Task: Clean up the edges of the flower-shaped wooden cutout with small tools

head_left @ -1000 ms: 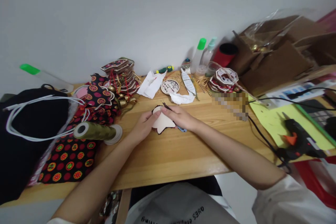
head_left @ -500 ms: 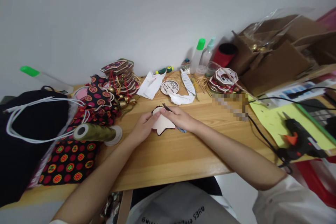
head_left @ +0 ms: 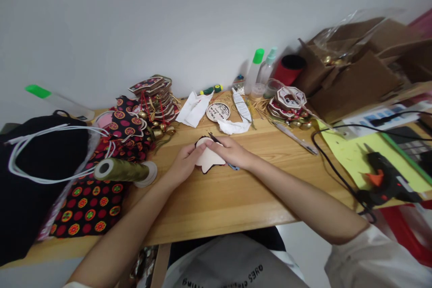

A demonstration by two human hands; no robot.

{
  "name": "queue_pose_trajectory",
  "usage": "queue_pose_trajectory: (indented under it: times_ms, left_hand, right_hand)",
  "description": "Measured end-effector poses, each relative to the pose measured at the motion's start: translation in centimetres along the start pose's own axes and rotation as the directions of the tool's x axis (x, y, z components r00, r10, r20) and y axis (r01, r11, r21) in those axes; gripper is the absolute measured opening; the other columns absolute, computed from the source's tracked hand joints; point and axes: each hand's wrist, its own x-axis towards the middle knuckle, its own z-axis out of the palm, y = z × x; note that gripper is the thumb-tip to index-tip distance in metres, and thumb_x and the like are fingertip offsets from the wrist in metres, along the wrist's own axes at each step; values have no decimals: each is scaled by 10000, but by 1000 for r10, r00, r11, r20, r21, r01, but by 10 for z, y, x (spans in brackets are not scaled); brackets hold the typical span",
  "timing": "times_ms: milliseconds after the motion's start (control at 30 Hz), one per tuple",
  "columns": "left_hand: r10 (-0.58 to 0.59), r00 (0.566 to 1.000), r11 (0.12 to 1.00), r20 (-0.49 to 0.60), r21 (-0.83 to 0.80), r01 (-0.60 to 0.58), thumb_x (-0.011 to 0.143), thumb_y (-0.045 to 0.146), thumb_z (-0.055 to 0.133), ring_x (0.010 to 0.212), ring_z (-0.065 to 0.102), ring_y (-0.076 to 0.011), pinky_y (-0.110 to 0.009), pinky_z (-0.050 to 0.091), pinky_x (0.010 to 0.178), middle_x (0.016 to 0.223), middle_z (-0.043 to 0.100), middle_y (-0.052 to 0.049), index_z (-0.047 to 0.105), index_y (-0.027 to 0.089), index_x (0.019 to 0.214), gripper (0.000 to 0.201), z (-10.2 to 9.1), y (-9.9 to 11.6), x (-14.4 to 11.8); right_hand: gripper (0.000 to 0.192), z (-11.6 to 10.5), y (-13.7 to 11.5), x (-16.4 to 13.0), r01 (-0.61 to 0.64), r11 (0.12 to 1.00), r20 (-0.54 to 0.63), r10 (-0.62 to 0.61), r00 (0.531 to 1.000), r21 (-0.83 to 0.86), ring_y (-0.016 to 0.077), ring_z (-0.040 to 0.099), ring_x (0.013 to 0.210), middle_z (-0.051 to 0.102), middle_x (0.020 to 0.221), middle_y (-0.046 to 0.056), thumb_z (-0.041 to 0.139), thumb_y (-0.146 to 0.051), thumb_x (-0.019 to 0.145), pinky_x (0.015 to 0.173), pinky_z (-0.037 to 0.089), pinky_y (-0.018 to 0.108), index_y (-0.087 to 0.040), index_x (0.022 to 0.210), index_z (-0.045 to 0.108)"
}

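Note:
Both hands meet over the middle of the table around a pale, flat shaped piece (head_left: 209, 158) with a wavy outline. Dark fabric shows along its edge. My left hand (head_left: 186, 162) grips its left side, thumb on top. On the right side, my right hand (head_left: 234, 152) is closed with its thumb pressed on the piece. A dark pointed tool (head_left: 213, 137) sticks out past the right thumb, and a blue part shows below that hand; its middle is hidden. Behind the hands lie a round printed disc (head_left: 218, 111) and crumpled white paper (head_left: 195, 109).
To the left are a green thread spool (head_left: 124, 171), patterned fabric (head_left: 89, 209) and a coiled white cable (head_left: 50, 130). Stacked ornaments (head_left: 157, 96) stand at the back. On the right are a pen (head_left: 297, 138), a glue gun (head_left: 383, 180) with its black cord and a cardboard box (head_left: 354, 81).
Both hands and the pale piece stay almost in place. The pen on the right, blurred out earlier, now shows plainly.

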Motion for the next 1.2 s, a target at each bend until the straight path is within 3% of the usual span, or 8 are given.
queue_pose_trajectory:
  times_ms: [567, 933, 1200]
  left_hand:
    - [-17, 1000, 999, 9, 38, 16, 686, 592, 513, 475, 371, -88, -209, 288, 435, 505, 442, 40, 523, 159, 625, 437, -1, 0, -1]
    - [-15, 1000, 998, -24, 56, 16, 676, 582, 536, 467, 373, -90, -209, 287, 415, 480, 440, 32, 501, 164, 575, 432, -1, 1, -1]
    - [10, 1000, 997, -23, 82, -8, 708, 542, 525, 463, 329, -81, -211, 257, 419, 491, 386, 43, 481, 168, 567, 402, -1, 1, -1]
  right_hand:
    - [319, 0, -1, -1, 26, 999, -21, -26, 999, -19, 55, 449, 422, 480, 548, -31, 422, -412, 888, 347, 351, 153, -139, 762, 529]
    - [328, 1, 0, 0, 36, 999, -29, -37, 999, -9, 50, 452, 408, 491, 544, -33, 438, -430, 883, 335, 351, 147, -138, 778, 543]
    - [278, 2, -4, -1, 40, 998, -55, -43, 998, -55, 48, 428, 396, 466, 524, -41, 415, -341, 906, 336, 332, 148, -126, 800, 555]
